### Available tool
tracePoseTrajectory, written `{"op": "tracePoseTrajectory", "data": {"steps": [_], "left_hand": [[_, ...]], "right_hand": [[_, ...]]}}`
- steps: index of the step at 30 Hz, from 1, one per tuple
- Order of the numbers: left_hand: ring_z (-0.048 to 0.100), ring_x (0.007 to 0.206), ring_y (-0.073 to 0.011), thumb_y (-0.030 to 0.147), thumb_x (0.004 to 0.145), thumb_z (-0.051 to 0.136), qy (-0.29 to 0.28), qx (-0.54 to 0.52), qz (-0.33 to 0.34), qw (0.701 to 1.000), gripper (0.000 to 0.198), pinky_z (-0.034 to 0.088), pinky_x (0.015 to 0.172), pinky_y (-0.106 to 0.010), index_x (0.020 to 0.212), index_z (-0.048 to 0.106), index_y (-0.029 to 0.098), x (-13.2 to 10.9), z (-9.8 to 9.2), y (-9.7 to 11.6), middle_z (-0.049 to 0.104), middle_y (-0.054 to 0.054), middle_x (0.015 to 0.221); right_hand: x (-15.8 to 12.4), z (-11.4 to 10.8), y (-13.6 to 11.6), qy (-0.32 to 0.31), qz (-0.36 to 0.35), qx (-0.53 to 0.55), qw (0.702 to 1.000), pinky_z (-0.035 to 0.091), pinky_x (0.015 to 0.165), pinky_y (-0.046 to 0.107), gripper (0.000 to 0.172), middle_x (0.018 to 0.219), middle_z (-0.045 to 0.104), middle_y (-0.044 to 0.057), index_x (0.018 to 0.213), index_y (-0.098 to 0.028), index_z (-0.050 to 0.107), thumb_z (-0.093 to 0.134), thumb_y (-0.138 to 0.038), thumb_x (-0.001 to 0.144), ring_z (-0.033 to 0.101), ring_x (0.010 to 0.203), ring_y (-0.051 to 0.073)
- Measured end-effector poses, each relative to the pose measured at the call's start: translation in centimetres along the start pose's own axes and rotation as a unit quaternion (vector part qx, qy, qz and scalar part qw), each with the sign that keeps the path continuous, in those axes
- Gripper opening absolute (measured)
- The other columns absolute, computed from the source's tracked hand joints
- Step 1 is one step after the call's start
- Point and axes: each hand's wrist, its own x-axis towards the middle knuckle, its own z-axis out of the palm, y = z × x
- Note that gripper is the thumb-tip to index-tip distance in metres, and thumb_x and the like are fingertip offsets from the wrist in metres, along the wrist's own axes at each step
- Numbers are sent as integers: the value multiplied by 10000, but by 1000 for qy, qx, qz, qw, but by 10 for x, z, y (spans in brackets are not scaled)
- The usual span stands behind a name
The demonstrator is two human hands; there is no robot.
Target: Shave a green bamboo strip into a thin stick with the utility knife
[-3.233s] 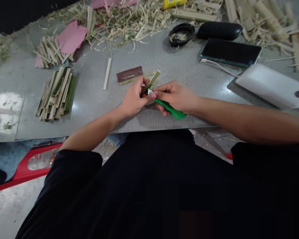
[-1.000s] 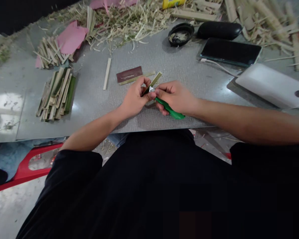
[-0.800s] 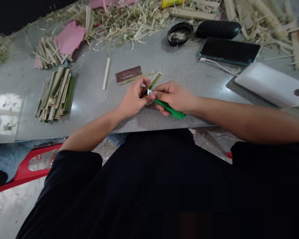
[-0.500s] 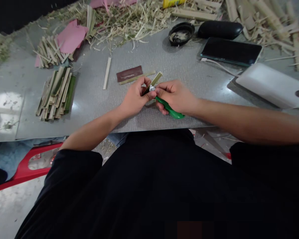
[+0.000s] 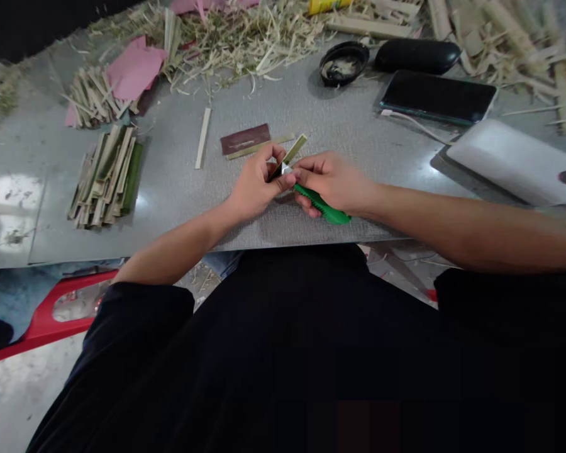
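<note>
My left hand (image 5: 257, 182) is closed around a short bamboo strip (image 5: 295, 148), whose far end sticks up to the right. A green-handled knife (image 5: 327, 209) is gripped in my right hand (image 5: 334, 182), its metal blade lying against the strip between both hands. My fingers cover the lower part of the strip and most of the blade. Just beyond my left hand lie a flat brown rectangular piece (image 5: 245, 139) and a thin strip (image 5: 283, 139) beside it. Another pale strip (image 5: 203, 138) rests farther left.
A stack of green-edged strips (image 5: 106, 176) lies at left, with pale strips (image 5: 89, 97) and pink paper (image 5: 136, 68) behind. Shavings (image 5: 245, 41) cover the back. At right are a black dish (image 5: 343, 64), black case (image 5: 417, 55), phone (image 5: 438, 97) and white power bank (image 5: 519, 162).
The knife and my right hand have shifted very slightly, the handle end moving a little to the right. My left hand keeps its hold on the strip.
</note>
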Motion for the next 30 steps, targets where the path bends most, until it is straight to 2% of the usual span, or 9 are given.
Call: {"op": "tracePoseTrajectory", "data": {"steps": [3, 8, 10, 16, 23, 30], "left_hand": [[402, 607, -112, 907, 810, 1163, -5, 0, 7, 1000, 939, 249, 583, -297, 1074, 490, 308, 0, -1, -1, 511, 98, 744], [408, 601, -121, 875, 861, 1146, 7, 1, 22, 1000, 889, 265, 573, -302, 1063, 489, 310, 2, 0, -3, 489, 97, 741], [409, 608, -122, 828, 882, 1157, 8, 3, 18, 1000, 858, 254, 578, -304, 1066, 499, 309, 1, 0, -2, 491, 94, 749], [411, 632, -115, 742, 813, 1232, 4, 8, 11, 1000, 877, 251, 602, -313, 1073, 516, 306, -1, 0, -2, 509, 99, 774], [418, 611, -118, 737, 840, 1202, 24, 9, -4, 1000, 854, 238, 582, -314, 1044, 493, 307, 0, 3, 3, 524, 89, 771], [453, 641, -115, 703, 781, 1246, 1, 2, -4, 1000, 878, 282, 596, -307, 1070, 522, 302, -2, 2, 5, 568, 84, 790]], "right_hand": [[1, -2, -1, -27, 21, -2, 999, 480, 431, 256, 560, 588, 650, -24, 865, -227, 665, 807, -447, 1360, 612, 431, 133], [0, 4, 2, 28, -12, 6, 1000, 465, 423, 244, 560, 592, 657, -26, 863, -239, 635, 770, -405, 1381, 623, 445, 132], [-1, 5, 2, 32, -13, 10, 999, 459, 423, 238, 567, 590, 651, -26, 856, -238, 624, 753, -387, 1388, 619, 442, 127], [-1, -5, -1, -36, 23, 7, 999, 476, 420, 244, 558, 583, 648, -27, 867, -224, 675, 836, -465, 1344, 601, 417, 126], [-2, 6, 2, 39, -28, -17, 999, 481, 433, 218, 587, 587, 661, -23, 824, -230, 614, 754, -328, 1386, 631, 439, 115], [1, -4, -3, -37, 27, -3, 999, 477, 423, 245, 564, 597, 652, -24, 840, -223, 655, 803, -380, 1361, 596, 415, 122]]}}
